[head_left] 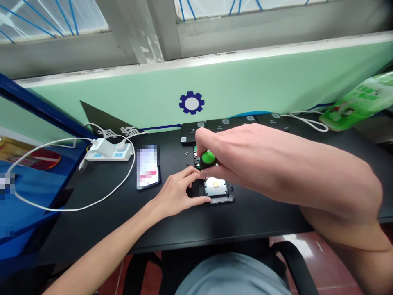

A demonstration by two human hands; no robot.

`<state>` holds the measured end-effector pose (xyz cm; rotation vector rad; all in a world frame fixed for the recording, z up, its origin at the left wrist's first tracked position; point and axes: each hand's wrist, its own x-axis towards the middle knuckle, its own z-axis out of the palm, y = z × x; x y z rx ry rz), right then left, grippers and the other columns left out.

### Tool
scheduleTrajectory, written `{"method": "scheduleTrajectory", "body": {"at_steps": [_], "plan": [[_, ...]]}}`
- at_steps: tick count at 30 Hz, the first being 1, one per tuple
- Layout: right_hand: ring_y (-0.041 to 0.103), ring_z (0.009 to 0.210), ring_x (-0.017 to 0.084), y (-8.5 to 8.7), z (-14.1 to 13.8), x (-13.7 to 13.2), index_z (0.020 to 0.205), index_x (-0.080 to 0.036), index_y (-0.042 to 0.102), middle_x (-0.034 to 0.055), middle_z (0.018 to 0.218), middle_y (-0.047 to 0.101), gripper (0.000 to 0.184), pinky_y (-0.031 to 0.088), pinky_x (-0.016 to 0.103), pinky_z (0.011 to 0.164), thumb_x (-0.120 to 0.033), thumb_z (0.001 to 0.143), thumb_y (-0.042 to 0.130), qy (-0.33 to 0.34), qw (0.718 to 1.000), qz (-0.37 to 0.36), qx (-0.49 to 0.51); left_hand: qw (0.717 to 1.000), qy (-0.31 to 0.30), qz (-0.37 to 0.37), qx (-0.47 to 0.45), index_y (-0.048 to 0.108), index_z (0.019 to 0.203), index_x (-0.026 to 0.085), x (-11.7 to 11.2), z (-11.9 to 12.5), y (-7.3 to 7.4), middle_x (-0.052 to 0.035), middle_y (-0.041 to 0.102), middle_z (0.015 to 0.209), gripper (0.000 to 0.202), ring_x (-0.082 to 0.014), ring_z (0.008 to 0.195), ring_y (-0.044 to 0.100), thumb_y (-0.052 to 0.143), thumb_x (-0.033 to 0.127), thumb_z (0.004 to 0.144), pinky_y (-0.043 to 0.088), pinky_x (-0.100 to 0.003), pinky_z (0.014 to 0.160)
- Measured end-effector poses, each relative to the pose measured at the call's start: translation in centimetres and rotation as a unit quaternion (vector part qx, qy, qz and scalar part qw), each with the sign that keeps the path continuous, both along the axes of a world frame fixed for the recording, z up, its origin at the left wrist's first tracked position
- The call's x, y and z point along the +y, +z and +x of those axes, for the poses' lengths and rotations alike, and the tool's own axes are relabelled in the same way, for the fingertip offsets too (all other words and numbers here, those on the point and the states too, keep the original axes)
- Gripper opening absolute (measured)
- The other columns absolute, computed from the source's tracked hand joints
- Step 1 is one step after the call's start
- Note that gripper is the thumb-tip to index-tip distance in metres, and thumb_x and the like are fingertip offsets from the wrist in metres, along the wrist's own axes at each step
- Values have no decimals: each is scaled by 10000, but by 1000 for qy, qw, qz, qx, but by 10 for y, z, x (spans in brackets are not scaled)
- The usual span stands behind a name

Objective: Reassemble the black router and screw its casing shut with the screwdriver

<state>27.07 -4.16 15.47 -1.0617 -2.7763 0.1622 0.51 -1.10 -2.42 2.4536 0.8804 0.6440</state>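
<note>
A small black device (218, 191) with its cover off lies on the black desk (245, 213), showing a silver metal plate inside. My left hand (178, 191) pinches its left edge between thumb and fingers, holding it down. My right hand (224, 151) is closed around a screwdriver with a green and black handle (207, 159), standing upright over the device's far half. The screwdriver's tip is hidden by my fingers. Two tiny screws (186, 154) lie on the desk just left of the device.
A row of black boxes (233, 123) lines the back of the desk. A phone (147, 167) lies left of my hands, beside a white power strip (107, 152) with a looping white cable (61, 207). A green packet (359, 102) sits far right.
</note>
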Motion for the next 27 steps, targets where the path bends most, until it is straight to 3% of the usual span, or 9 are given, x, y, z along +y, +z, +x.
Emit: {"method": "scheduleTrajectory", "body": {"at_steps": [4,7,14,19,23,25,27], "plan": [[342,650,140,-3,-1,7,1177,-205,462,-41,848,539,129,262,344,594,-268,1115,556,-8,1000,6,11,1000,-7,0,-3,730,1267,248,0,-1,-1,-14,654,972,534,-141,702,609,880,595,890,551,-283,693],[357,661,133,-4,-1,10,1146,-206,461,-40,860,540,192,271,340,586,-380,1145,540,-19,1000,11,13,1000,-7,-6,4,725,1283,247,0,-1,0,-14,651,968,531,-154,744,629,883,576,896,560,-284,717],[344,636,137,-1,-3,5,1135,-207,455,-41,819,535,136,280,350,611,-175,1070,570,-1,1000,-6,13,1000,2,-3,0,739,1240,237,1,-1,-1,-14,659,948,530,-142,680,595,886,599,883,549,-290,692],[339,628,142,-1,-4,5,1111,-209,457,-31,811,552,82,273,353,616,-218,1093,537,-6,1000,-9,15,1000,1,8,-4,732,1254,246,-1,0,-2,-7,655,945,540,-136,663,583,878,614,886,538,-288,678],[331,627,141,-4,-3,4,1169,-200,459,-42,811,534,119,254,355,607,-224,1088,543,-10,1000,13,12,1000,-3,-11,-17,696,1280,234,2,-3,10,-12,655,963,610,-152,712,603,896,622,854,531,-286,667],[326,624,139,-5,-2,4,1177,-197,458,-51,802,513,139,243,357,598,-213,1076,553,-12,1000,23,12,997,6,-56,-47,649,1369,240,7,-7,17,-7,651,963,522,-140,705,602,807,528,964,509,-260,621],[321,624,137,-4,-2,4,1151,-200,459,-52,800,500,117,235,360,591,-213,1077,549,-15,999,28,10,993,73,-39,-79,652,1353,241,13,-10,20,-10,663,991,371,-125,698,602,728,424,1039,502,-249,619]]}}
